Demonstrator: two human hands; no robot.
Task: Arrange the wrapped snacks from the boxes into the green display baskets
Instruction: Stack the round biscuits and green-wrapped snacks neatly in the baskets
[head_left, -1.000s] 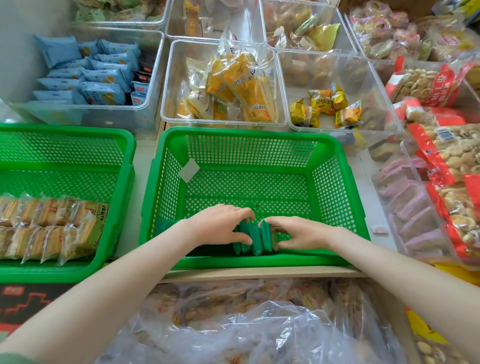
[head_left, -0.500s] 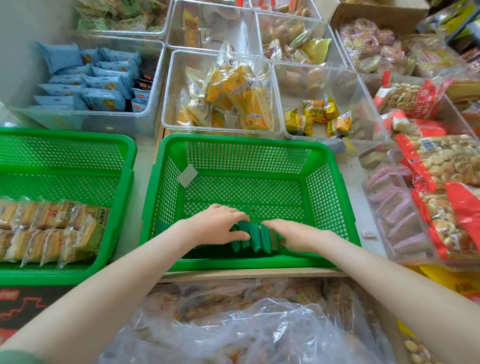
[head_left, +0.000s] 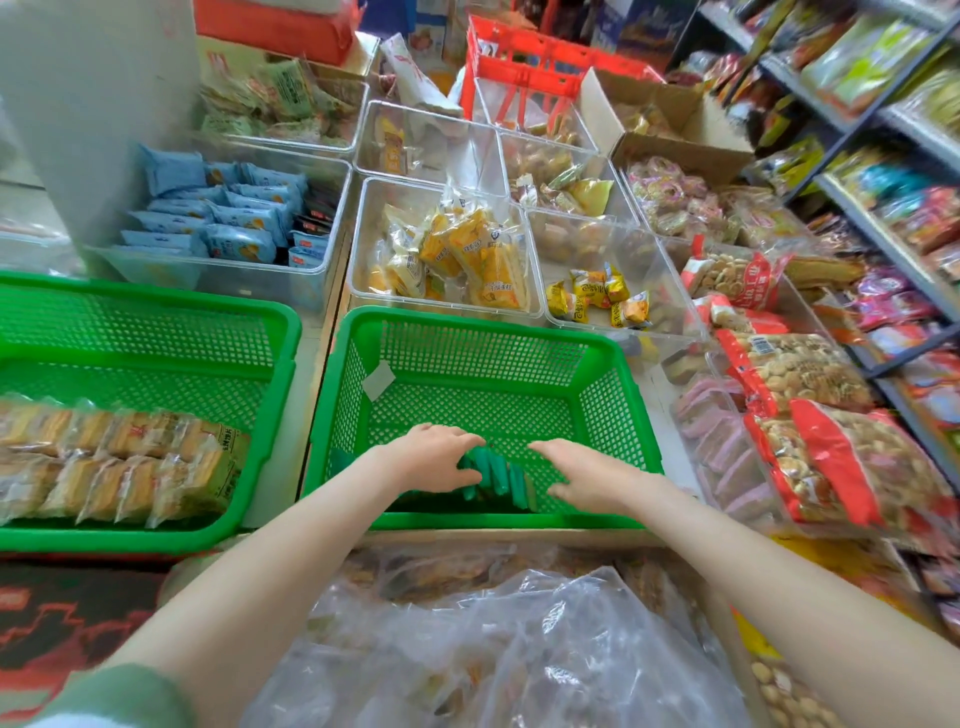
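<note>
Head view. Middle green basket (head_left: 467, 323) sits at centre frame on the table (head_left: 310, 364), with a white tag (head_left: 378, 380) on its left inner wall. Green wrapped snacks (head_left: 500, 475) stand on edge in a short row at the basket's near side, lower centre.

Left grip (head_left: 431, 457), a bare hand, is curled over the row's left end, fingers on top and thumb below, holding the packets. Right grip (head_left: 587, 474) is spread, fingers straight, holding nothing. It is just beside the row's right end; contact cannot be told.

Left green basket (head_left: 156, 307) is at left of frame, just beside the middle one. It holds clear-wrapped biscuit packs (head_left: 119, 462) in rows along its near half.

Clear bins lie across the upper half: blue packets (head_left: 223, 221) upper left, yellow packets (head_left: 467, 254) upper centre, small yellow packets (head_left: 597, 296) right of those.

Red-edged biscuit bags (head_left: 810, 374) are at right of frame. Crumpled clear plastic bag (head_left: 519, 649) fills the bottom centre, between the forearms.
</note>
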